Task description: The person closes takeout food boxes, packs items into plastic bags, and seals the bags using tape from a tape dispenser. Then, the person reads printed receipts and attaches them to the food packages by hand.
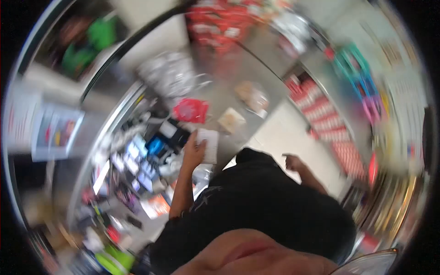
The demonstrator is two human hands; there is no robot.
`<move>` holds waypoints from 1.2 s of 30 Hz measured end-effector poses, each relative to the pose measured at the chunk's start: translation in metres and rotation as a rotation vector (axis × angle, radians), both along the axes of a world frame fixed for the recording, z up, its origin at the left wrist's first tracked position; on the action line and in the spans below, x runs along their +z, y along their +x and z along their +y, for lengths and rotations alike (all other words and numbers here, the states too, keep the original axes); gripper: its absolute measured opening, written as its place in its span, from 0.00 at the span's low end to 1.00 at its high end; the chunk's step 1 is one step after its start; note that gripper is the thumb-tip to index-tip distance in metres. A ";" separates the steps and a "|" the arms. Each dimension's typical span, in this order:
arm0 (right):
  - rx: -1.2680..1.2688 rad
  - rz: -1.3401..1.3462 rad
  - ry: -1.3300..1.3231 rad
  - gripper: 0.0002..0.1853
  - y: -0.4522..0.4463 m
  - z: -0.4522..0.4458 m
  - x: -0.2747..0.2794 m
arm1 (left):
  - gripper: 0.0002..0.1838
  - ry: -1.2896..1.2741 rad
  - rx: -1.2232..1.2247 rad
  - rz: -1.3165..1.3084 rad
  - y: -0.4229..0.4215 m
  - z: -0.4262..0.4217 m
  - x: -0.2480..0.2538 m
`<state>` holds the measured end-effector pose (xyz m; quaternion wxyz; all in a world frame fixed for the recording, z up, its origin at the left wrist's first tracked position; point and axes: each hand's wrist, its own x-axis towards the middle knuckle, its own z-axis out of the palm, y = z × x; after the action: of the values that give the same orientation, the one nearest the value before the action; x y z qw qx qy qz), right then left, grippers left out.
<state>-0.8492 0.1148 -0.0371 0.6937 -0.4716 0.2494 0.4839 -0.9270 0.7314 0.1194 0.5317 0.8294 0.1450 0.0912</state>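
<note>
My left hand [195, 151] is closed on the edge of a white paper or pad [209, 145], held over the counter's edge. Just beyond it lie a red package [191, 110] and a pale square item [232, 120], with a clear bag holding something brown [252, 97] farther off. To the right, over the light floor, my right hand [294, 162] hangs beside my body. One finger of it points out, perhaps with a small dark thing at its tip; blur hides whether it holds anything.
The grey counter [229, 75] bears clear plastic bags [167, 73] and red packages [222, 23]. Electronics and a blue item [156, 145] crowd the left side. Red-and-white packs [321, 112] line the right, beside coloured baskets [362, 85]. A green-clad person [87, 46] is at the upper left.
</note>
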 end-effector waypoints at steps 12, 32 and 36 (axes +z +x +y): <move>-0.318 -0.338 -0.811 0.13 0.145 -0.165 -0.003 | 0.35 -0.238 -0.168 0.059 0.259 -0.132 0.124; -0.444 -0.650 -1.492 0.32 1.032 -0.363 -0.016 | 0.31 0.035 -0.025 0.601 0.542 -0.414 0.018; -0.493 -0.644 -1.328 0.27 1.030 -0.375 -0.021 | 0.29 0.148 -0.098 0.574 0.581 -0.433 0.031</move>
<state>0.1808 -0.2602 -0.0576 0.3919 -0.8365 0.3708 -0.0959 -0.3465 0.2984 0.1504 0.4111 0.8637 0.2422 -0.1623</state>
